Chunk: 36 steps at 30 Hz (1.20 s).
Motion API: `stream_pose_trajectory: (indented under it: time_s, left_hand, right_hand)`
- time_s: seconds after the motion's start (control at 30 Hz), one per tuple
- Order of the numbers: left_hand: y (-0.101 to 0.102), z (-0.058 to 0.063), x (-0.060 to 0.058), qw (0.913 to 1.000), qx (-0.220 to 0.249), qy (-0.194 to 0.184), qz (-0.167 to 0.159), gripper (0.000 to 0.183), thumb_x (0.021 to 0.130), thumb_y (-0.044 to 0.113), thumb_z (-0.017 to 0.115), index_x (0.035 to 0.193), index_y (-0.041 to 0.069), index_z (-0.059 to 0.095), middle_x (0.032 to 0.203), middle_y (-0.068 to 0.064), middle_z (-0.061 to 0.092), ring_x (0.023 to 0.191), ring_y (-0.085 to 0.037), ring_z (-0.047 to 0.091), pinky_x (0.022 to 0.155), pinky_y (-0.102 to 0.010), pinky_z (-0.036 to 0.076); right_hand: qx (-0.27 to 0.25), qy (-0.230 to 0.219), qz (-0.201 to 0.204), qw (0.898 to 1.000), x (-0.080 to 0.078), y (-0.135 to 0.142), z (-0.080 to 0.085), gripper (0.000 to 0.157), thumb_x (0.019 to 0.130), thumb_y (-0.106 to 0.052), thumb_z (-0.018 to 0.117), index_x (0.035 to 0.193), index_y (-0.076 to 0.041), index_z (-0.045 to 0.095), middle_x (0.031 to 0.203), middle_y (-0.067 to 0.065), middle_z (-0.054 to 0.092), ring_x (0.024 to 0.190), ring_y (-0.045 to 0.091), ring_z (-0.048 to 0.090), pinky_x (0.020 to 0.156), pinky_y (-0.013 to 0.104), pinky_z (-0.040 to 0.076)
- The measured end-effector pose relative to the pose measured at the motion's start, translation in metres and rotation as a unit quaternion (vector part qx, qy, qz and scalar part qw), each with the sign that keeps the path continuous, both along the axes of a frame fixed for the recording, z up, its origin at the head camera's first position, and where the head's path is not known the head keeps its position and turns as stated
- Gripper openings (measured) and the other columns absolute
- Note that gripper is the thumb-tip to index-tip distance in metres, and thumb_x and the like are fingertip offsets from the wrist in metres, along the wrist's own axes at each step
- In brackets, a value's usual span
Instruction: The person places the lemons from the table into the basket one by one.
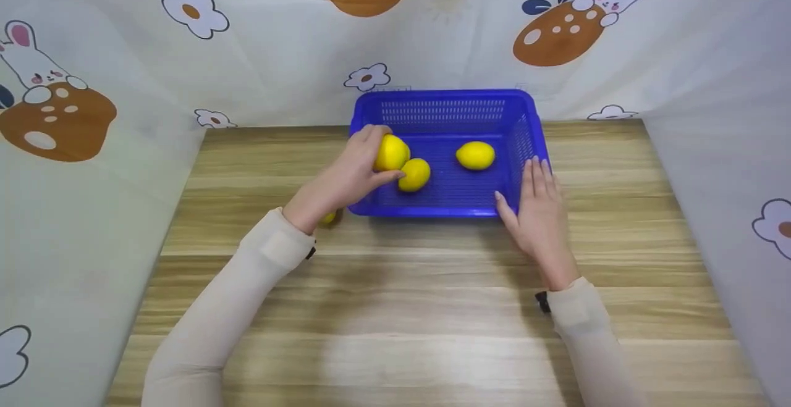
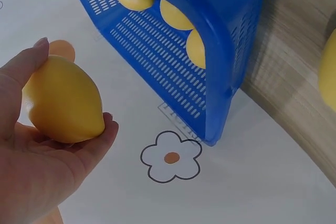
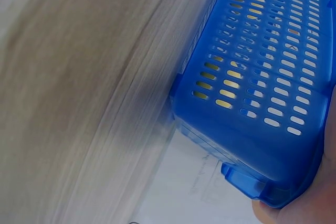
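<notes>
My left hand (image 1: pixel 355 169) holds a yellow lemon (image 2: pixel 65 100) over the left side of a blue plastic basket (image 1: pixel 432 212), thumb on one side and fingers on the other. Inside the basket, one lemon (image 1: pixel 414 175) lies close to the left thumb and another lemon (image 1: pixel 476 155) sits toward the right. A third lemon (image 2: pixel 196 49) in the basket shows in the left wrist view, mostly hidden from the head view. The right hand (image 1: pixel 542 218) rests on the basket's near right corner with fingers straight along the rim and the thumb over the front edge.
One more lemon (image 1: pixel 329 217) lies on the wooden table (image 1: pixel 432 308) outside the basket, partly covered by the left wrist. A printed cloth (image 1: pixel 278 42) with flowers and rabbits hangs behind the basket and along both sides.
</notes>
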<state>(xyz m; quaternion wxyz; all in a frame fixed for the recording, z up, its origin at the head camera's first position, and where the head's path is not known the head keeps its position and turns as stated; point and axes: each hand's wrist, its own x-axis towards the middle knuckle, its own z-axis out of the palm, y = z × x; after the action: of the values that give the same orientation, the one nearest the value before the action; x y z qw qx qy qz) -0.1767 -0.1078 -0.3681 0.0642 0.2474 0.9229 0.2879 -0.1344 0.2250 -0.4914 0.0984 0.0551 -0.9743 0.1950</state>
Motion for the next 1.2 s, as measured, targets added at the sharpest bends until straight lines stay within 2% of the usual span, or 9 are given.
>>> stream_pose_trajectory:
  time_s: [0.3, 0.57, 0.8, 0.87, 1.07, 1.2]
  left_hand:
    - [0.012, 0.011, -0.013, 0.9996, -0.027, 0.004, 0.006, 0.070, 0.099, 0.029, 0.076, 0.149, -0.006, 0.042, 0.140, -0.023, 0.052, 0.124, -0.036, 0.051, 0.112, -0.045, 0.048]
    - [0.019, 0.014, -0.021, 0.9987, -0.050, 0.008, -0.007, 0.067, 0.101, 0.030, 0.075, 0.150, -0.003, 0.043, 0.141, -0.020, 0.052, 0.125, -0.036, 0.051, 0.110, -0.044, 0.049]
    - [0.027, 0.019, -0.026, 0.9971, -0.073, 0.010, -0.017, 0.066, 0.101, 0.031, 0.074, 0.149, -0.002, 0.043, 0.141, -0.021, 0.053, 0.127, -0.036, 0.052, 0.114, -0.045, 0.047]
    - [0.030, 0.021, -0.028, 0.9966, -0.078, 0.015, -0.023, 0.066, 0.100, 0.030, 0.075, 0.148, -0.003, 0.043, 0.141, -0.022, 0.053, 0.129, -0.037, 0.052, 0.118, -0.045, 0.043]
    - [0.036, 0.025, -0.034, 0.9950, -0.092, 0.020, -0.033, 0.069, 0.101, 0.032, 0.074, 0.151, -0.004, 0.041, 0.145, -0.023, 0.051, 0.136, -0.037, 0.050, 0.131, -0.048, 0.022]
    - [0.039, 0.026, -0.037, 0.9946, -0.097, 0.014, -0.033, 0.071, 0.102, 0.033, 0.073, 0.153, -0.003, 0.039, 0.146, -0.022, 0.050, 0.136, -0.036, 0.050, 0.131, -0.049, 0.022]
  right_hand:
    - [-0.003, 0.000, 0.000, 1.000, 0.001, 0.000, 0.001, 0.084, 0.107, -0.045, 0.050, 0.160, 0.014, 0.026, 0.168, 0.033, 0.028, 0.160, 0.045, 0.019, 0.132, 0.055, 0.012]
    - [-0.010, 0.006, 0.001, 1.000, 0.001, 0.002, 0.000, 0.084, 0.106, -0.044, 0.053, 0.159, 0.015, 0.027, 0.167, 0.033, 0.028, 0.159, 0.045, 0.020, 0.132, 0.055, 0.011]
    - [-0.007, -0.005, 0.001, 1.000, 0.001, 0.001, 0.001, 0.085, 0.107, -0.045, 0.050, 0.160, 0.015, 0.024, 0.168, 0.033, 0.026, 0.160, 0.045, 0.018, 0.132, 0.055, 0.010]
    - [-0.005, -0.004, 0.001, 1.000, 0.001, 0.001, 0.001, 0.084, 0.107, -0.046, 0.050, 0.160, 0.015, 0.025, 0.168, 0.033, 0.026, 0.160, 0.045, 0.018, 0.132, 0.056, 0.011]
    - [-0.003, -0.003, 0.000, 1.000, 0.001, 0.000, 0.001, 0.084, 0.107, -0.046, 0.049, 0.160, 0.015, 0.027, 0.168, 0.033, 0.026, 0.160, 0.046, 0.019, 0.131, 0.056, 0.012]
    - [-0.004, 0.000, 0.002, 1.000, 0.000, 0.000, 0.000, 0.084, 0.107, -0.046, 0.050, 0.159, 0.015, 0.027, 0.168, 0.033, 0.026, 0.159, 0.047, 0.019, 0.132, 0.056, 0.012]
